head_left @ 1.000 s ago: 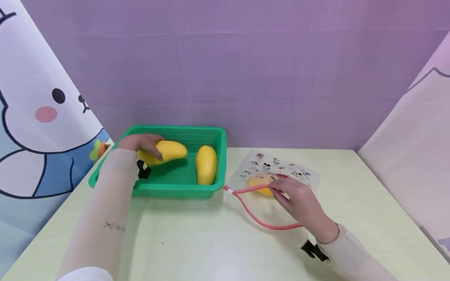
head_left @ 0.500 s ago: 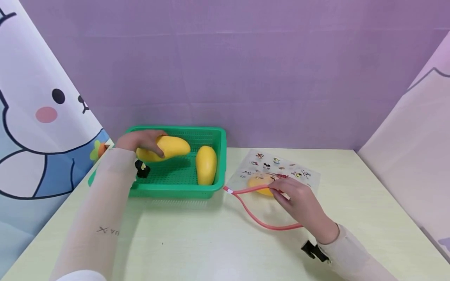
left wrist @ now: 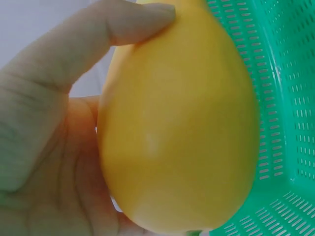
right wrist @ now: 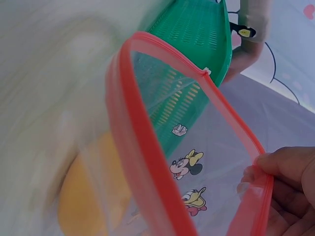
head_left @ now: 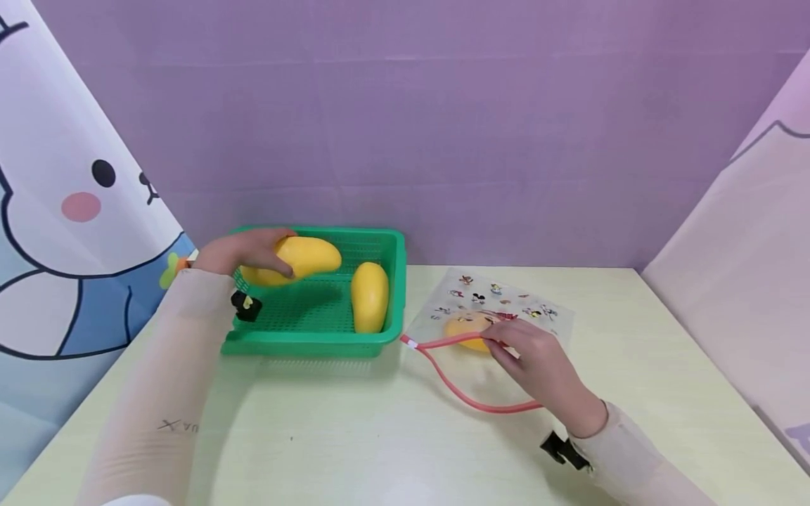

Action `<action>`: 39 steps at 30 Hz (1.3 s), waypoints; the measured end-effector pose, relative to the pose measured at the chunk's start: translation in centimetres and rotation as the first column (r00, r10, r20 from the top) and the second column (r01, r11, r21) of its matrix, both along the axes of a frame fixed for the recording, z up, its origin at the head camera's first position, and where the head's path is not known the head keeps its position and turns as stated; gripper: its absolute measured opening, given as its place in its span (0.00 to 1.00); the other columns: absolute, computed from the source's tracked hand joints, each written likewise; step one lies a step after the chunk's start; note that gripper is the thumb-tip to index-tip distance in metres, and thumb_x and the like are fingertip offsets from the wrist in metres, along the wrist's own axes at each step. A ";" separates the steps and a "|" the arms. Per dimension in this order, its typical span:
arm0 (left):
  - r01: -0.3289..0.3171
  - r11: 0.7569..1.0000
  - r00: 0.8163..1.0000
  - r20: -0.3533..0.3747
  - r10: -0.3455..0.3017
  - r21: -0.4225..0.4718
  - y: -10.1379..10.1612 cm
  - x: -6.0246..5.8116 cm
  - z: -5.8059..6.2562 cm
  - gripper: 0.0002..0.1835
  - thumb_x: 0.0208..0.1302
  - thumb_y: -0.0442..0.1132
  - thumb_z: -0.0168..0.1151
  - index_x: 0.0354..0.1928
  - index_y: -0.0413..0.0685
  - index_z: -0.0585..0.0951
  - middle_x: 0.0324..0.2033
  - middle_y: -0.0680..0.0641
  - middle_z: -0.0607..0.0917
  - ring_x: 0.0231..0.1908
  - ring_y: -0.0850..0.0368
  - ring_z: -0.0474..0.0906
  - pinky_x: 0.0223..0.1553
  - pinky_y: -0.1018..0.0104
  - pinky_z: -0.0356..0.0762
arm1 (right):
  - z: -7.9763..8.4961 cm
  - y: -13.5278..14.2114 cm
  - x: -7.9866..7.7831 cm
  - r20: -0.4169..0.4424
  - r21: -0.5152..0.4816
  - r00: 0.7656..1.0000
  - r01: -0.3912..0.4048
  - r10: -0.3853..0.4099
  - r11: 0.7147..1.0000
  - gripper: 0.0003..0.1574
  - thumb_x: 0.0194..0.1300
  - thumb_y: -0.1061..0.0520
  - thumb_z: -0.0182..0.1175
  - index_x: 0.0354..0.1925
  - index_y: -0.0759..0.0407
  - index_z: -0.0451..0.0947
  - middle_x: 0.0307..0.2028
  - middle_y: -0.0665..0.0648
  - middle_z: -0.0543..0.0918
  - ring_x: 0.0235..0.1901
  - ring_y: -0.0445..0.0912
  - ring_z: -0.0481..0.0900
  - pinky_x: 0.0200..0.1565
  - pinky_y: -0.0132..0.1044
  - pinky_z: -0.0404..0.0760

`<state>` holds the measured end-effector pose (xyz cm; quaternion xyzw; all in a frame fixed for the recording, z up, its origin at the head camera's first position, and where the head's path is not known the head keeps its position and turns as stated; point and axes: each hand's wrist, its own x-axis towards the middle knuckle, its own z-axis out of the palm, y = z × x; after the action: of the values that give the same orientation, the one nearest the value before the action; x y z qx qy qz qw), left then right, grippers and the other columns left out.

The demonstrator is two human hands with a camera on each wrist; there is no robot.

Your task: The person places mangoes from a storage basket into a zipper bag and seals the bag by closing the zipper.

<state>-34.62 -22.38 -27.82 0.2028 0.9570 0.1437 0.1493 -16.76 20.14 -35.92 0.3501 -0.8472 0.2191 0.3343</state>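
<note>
My left hand (head_left: 249, 251) grips a yellow mango (head_left: 308, 256) over the left part of a green basket (head_left: 316, 343); in the left wrist view the thumb lies across the held mango (left wrist: 182, 123). A second mango (head_left: 370, 296) lies at the basket's right end. On the right, my right hand (head_left: 544, 362) pinches the red rim of a clear zip bag (head_left: 506, 288) printed with cartoon figures. The bag's red zip mouth (right wrist: 147, 142) gapes wide in the right wrist view. One more mango (head_left: 467, 329) shows through the bag's plastic.
Both stand on a pale table (head_left: 329, 436) with a purple cloth backdrop (head_left: 405, 126) behind. A cartoon-printed cloth (head_left: 76, 281) borders the left side, and a pale cloth (head_left: 747, 295) the right. Black camera mounts (head_left: 565, 450) sit at the wrists.
My left hand has lifted the mango off the basket's floor and shifted slightly up and left. The right hand keeps its pinch on the bag's rim, and the bag stays in place.
</note>
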 end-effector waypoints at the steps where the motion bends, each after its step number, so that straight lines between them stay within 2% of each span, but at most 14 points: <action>1: 0.000 1.000 1.000 -0.007 0.000 0.004 0.0 0.1 0.2 0.45 0.55 0.50 0.66 0.69 0.40 0.56 0.61 0.35 0.66 0.53 0.40 0.65 0.51 0.42 0.67 | 0.0 0.0 0.0 0.000 -0.001 1.000 0.000 0.000 1.000 0.18 0.40 0.72 0.72 0.34 0.60 0.83 0.32 0.52 0.85 0.35 0.46 0.83 0.35 0.33 0.81; 9: 0.012 1.000 0.997 -0.070 -0.012 -0.003 0.8 1.0 0.8 0.43 0.55 0.49 0.66 0.68 0.40 0.59 0.58 0.36 0.69 0.50 0.42 0.68 0.48 0.45 0.69 | 0.1 -0.1 -0.1 0.003 0.003 1.000 -0.004 0.004 1.000 0.19 0.39 0.72 0.72 0.33 0.60 0.83 0.32 0.52 0.85 0.36 0.46 0.83 0.36 0.34 0.82; 15: 0.049 0.999 0.992 -0.117 -0.049 -0.003 1.3 1.3 1.0 0.42 0.55 0.47 0.66 0.67 0.39 0.60 0.54 0.37 0.72 0.48 0.43 0.69 0.47 0.47 0.69 | 0.1 -0.2 -0.2 0.015 0.003 1.000 0.002 -0.002 1.000 0.18 0.40 0.71 0.72 0.33 0.60 0.83 0.31 0.52 0.85 0.35 0.45 0.83 0.35 0.33 0.82; 27: 0.042 0.999 0.990 -0.133 -0.043 -0.011 2.4 2.8 1.8 0.41 0.54 0.49 0.66 0.66 0.40 0.61 0.50 0.40 0.74 0.43 0.46 0.70 0.42 0.51 0.71 | 0.2 -0.3 -0.1 0.025 0.008 1.000 0.016 -0.016 1.000 0.18 0.40 0.71 0.72 0.33 0.60 0.83 0.31 0.52 0.85 0.35 0.45 0.83 0.34 0.33 0.82; 33: 0.073 0.997 0.986 -0.151 -0.074 -0.011 3.2 3.7 2.3 0.40 0.53 0.49 0.66 0.65 0.40 0.63 0.46 0.42 0.76 0.40 0.48 0.71 0.40 0.54 0.71 | 0.2 -0.2 0.0 0.025 0.005 1.000 0.018 -0.018 1.000 0.18 0.40 0.71 0.72 0.33 0.60 0.83 0.31 0.51 0.85 0.34 0.45 0.83 0.34 0.32 0.81; 39: 0.101 0.995 0.980 -0.172 -0.101 -0.011 3.9 4.6 2.7 0.41 0.53 0.48 0.67 0.66 0.40 0.62 0.46 0.41 0.75 0.39 0.48 0.70 0.38 0.55 0.71 | 0.3 -0.4 0.1 0.030 0.005 0.999 0.027 -0.027 1.000 0.17 0.41 0.71 0.72 0.33 0.59 0.84 0.31 0.51 0.85 0.35 0.45 0.83 0.34 0.33 0.81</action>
<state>-30.06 -18.51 -25.13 0.2626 0.9550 0.1166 0.0735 -16.66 19.75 -35.66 0.3360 -0.8573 0.2177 0.3236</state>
